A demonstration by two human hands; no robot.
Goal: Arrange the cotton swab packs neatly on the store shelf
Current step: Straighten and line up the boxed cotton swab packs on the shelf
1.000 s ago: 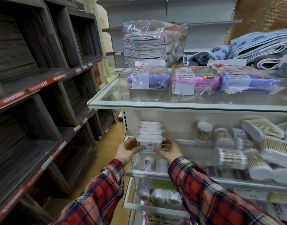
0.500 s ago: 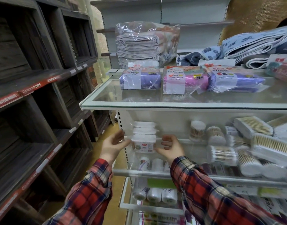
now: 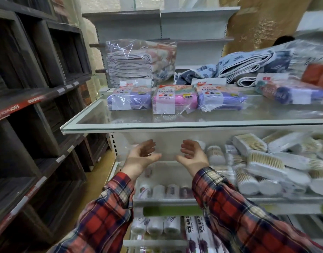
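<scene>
Both my hands are raised in front of the left end of the middle shelf (image 3: 175, 199), under the glass shelf (image 3: 157, 126). My left hand (image 3: 141, 157) and my right hand (image 3: 191, 157) face each other, palms inward, fingers spread, holding nothing. The gap between them is a pale blur in which I cannot make out a pack. Just right of my right hand stands a round cotton swab tub (image 3: 214, 154). Further right lies a loose heap of cotton swab packs (image 3: 263, 161), round and rectangular, at mixed angles.
Purple and pink bagged packs (image 3: 173, 99) lie on the glass shelf, with wrapped folded towels (image 3: 138, 63) behind. Rolls (image 3: 157, 191) fill the lower shelves. Dark wooden shelving (image 3: 29, 106) lines the left. A narrow strip of floor (image 3: 100, 168) runs between.
Both hands have let go of the small pack at the shelf's left end and opened. They now hover apart and higher. The stack there is lost in blur.
</scene>
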